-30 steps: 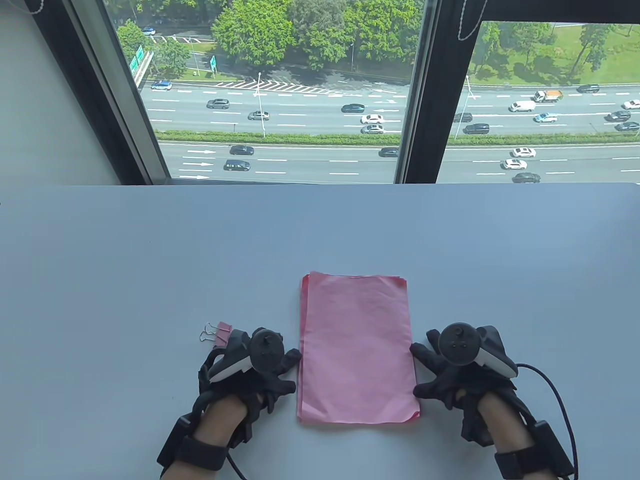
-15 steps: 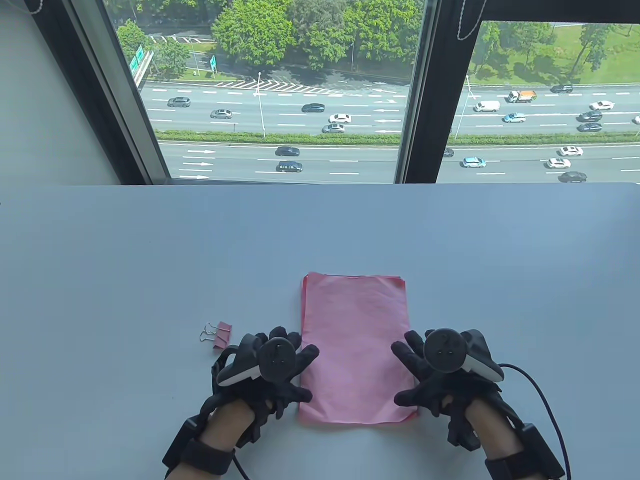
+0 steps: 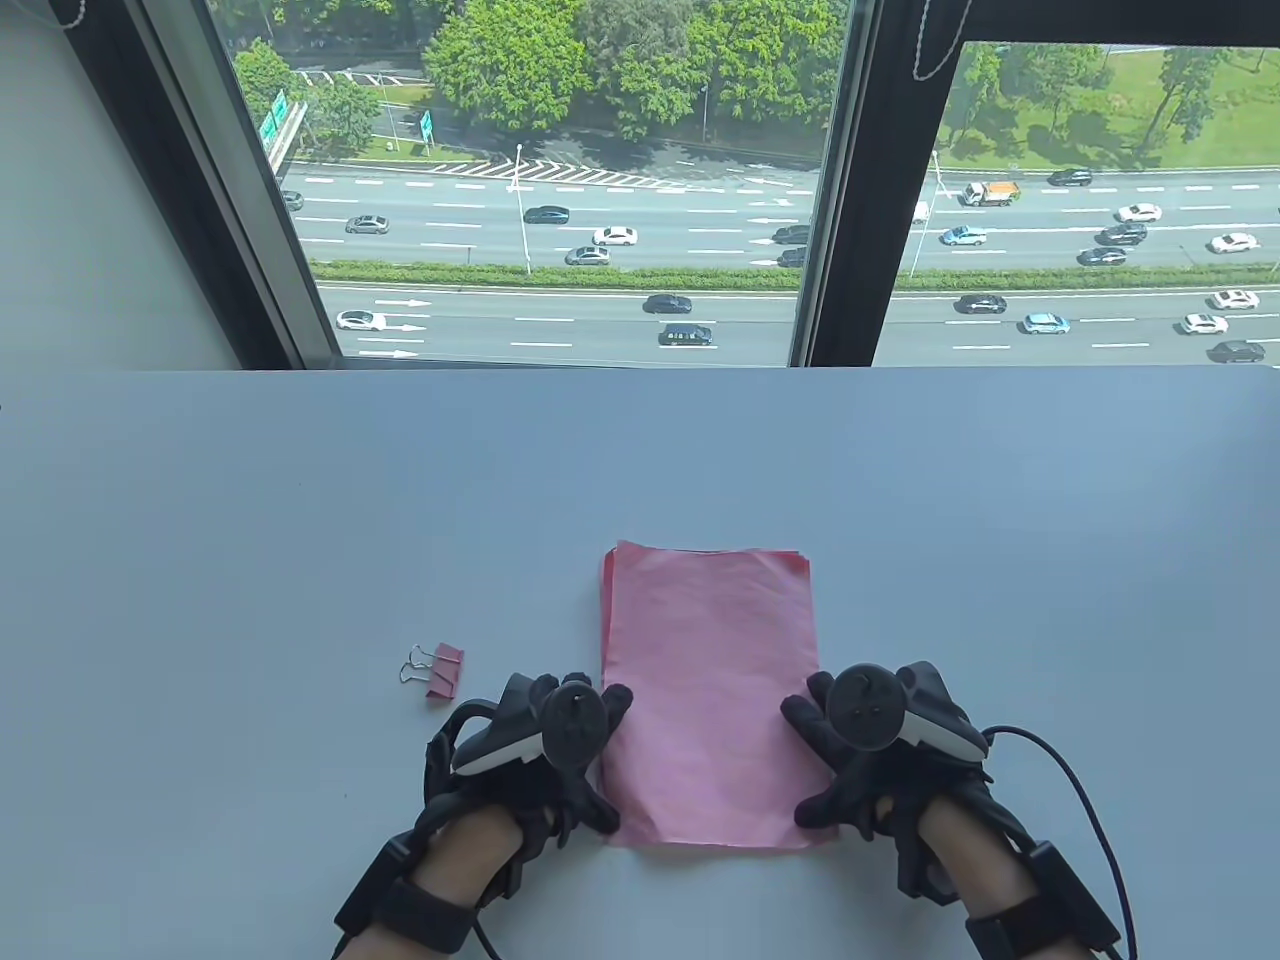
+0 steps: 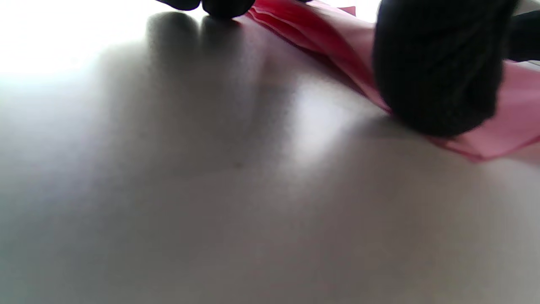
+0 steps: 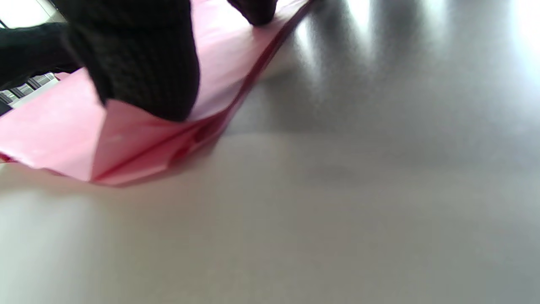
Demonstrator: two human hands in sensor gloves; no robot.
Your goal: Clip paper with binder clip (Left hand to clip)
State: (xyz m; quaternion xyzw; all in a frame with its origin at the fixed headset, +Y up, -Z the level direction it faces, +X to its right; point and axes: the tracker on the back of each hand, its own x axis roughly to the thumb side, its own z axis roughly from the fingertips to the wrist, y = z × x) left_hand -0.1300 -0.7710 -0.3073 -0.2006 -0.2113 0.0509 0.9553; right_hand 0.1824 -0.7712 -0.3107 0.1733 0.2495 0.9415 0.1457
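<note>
A stack of pink paper (image 3: 710, 680) lies flat on the table, near the front middle. A pink binder clip (image 3: 440, 671) with silver handles lies to its left, apart from both hands. My left hand (image 3: 600, 757) rests on the stack's left edge. Its thumb (image 4: 438, 67) presses on the paper (image 4: 521, 109) near the front left corner, and its fingertips (image 4: 221, 6) touch the edge farther up. My right hand (image 3: 815, 760) rests on the right edge. Its thumb (image 5: 139, 63) presses on the paper (image 5: 55, 126) near the front right corner, where the sheets fan a little.
The grey table (image 3: 640, 470) runs back to a window (image 3: 560, 180) over a busy road. A black cable (image 3: 1090, 790) loops from my right wrist across the table at the front right.
Both hands have moved inward from beside the stack onto its side edges and slid a little toward me. The clip, half hidden by my left hand before, now lies fully in view.
</note>
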